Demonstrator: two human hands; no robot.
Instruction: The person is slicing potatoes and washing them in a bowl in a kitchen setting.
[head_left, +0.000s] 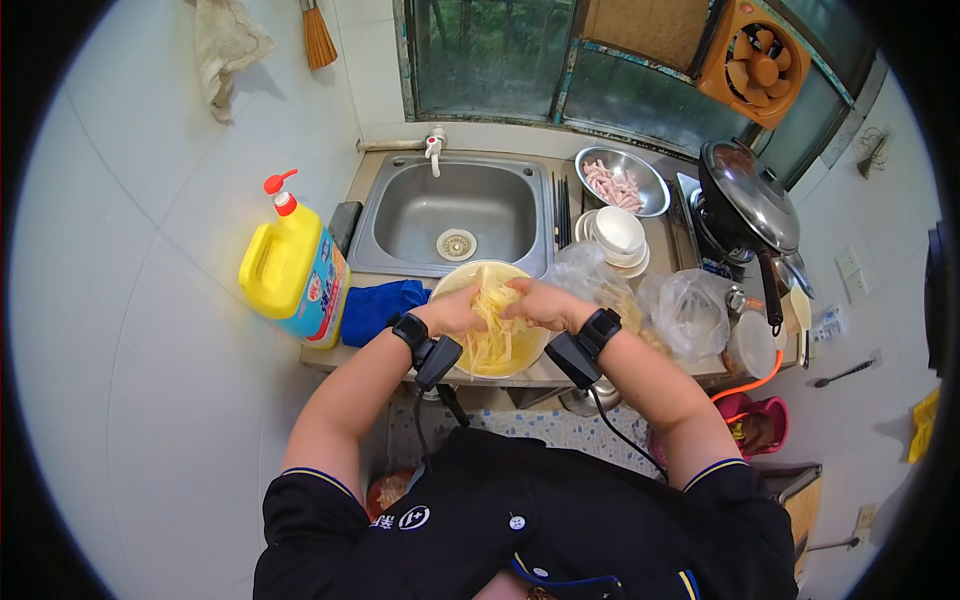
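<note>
A round bowl (541, 351) stands at the counter's front edge, holding pale yellow shreds (491, 330) in yellowish liquid. My left hand (456, 309) reaches in from the left and grips part of the shreds. From the right, my right hand (546, 304) grips the same clump. Some strands hang between the two hands, and the fingertips are partly hidden among them. What exactly the shreds are, I cannot tell. Each wrist wears a black strap with a device and a cable.
Behind the bowl is a steel sink (457, 202). A yellow detergent jug (296, 274) and blue cloth (382, 309) sit left. To the right are white dishes (619, 231), plastic bags (686, 311), a steel bowl of chicken feet (615, 184) and a lidded wok (750, 202) on a stove.
</note>
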